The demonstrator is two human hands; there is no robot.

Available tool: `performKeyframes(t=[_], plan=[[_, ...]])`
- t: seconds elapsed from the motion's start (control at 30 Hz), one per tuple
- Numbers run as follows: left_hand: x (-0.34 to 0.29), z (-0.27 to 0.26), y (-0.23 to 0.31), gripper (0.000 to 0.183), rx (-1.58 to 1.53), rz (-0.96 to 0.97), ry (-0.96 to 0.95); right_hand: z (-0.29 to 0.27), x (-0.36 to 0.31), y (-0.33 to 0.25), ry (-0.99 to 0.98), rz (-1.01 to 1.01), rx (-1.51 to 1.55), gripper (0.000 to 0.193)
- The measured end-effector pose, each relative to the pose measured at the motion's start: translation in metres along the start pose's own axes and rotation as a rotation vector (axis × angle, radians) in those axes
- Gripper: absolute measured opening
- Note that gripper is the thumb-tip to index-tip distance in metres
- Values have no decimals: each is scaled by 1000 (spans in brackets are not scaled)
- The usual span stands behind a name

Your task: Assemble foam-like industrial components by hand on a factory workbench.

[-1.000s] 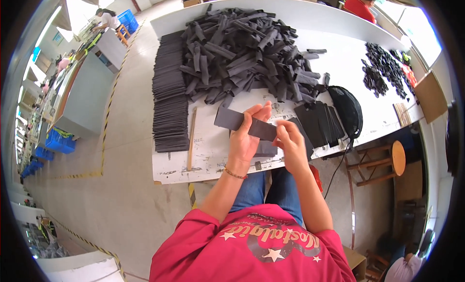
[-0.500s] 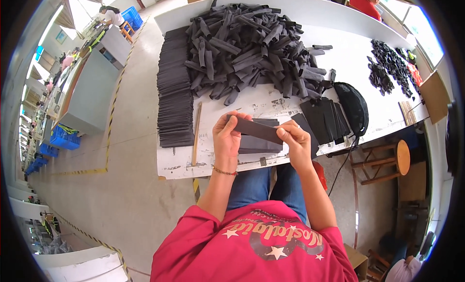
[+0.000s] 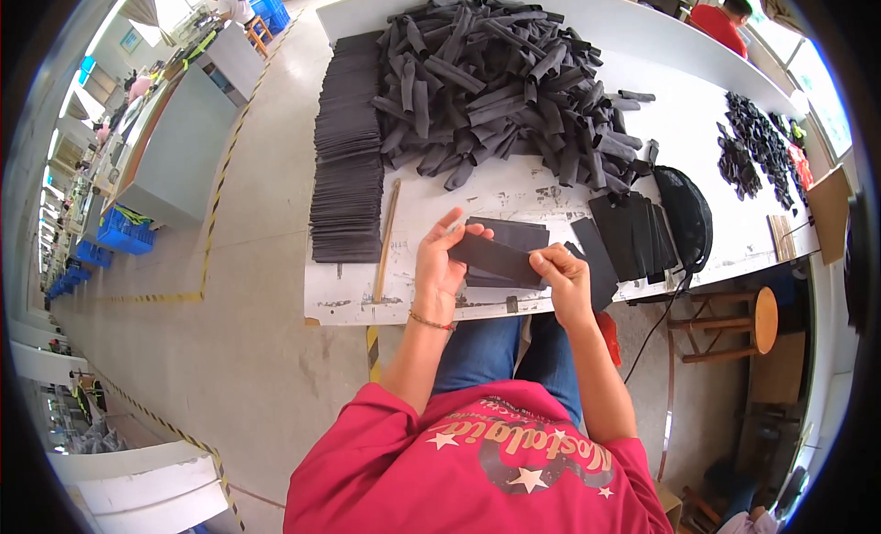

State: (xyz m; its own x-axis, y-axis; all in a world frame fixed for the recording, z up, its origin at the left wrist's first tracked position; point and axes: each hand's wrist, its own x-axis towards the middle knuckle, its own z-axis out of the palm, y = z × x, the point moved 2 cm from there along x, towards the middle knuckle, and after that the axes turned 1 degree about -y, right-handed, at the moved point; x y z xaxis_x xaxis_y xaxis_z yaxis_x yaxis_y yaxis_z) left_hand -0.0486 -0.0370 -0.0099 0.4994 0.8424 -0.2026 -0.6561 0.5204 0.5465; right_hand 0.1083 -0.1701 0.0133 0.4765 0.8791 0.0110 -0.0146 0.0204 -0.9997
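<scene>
A flat black fabric strip (image 3: 497,259) is stretched between my two hands above the front of the table. My right hand (image 3: 564,279) pinches its right end between thumb and fingers. At the other end my left hand (image 3: 440,270) holds the strip, some fingers behind it and one fingertip raised off it. Below lies a small stack of black strips (image 3: 514,233), partly hidden by the held strip. More flat black pieces (image 3: 633,236) are fanned out to the right of my right hand.
A heap of rolled black pieces (image 3: 496,84) covers the table's far middle. Left of it runs a long, tightly packed row of black strips (image 3: 349,158). A wooden stick (image 3: 387,240) lies nearby. Farther right are a black mesh-like item (image 3: 684,217), small dark pieces (image 3: 757,153) and a stool (image 3: 763,321).
Both hands stay at the strip, which now shows a broader face. My left fingers have loosened and spread, one fingertip lifting. The whole view has shifted slightly.
</scene>
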Motion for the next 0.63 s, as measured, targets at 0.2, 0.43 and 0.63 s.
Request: performKeyframes(t=[0.2,0.43,0.63], plan=[[50,-54,79,20,102,457,313,-43,41,12,231,91,27,15],[117,-44,99,19,374,490,332,-29,59,44,131,34,-500,20],[185,-36,116,17,690,509,372,-14,56,26,164,-18,-936,41]])
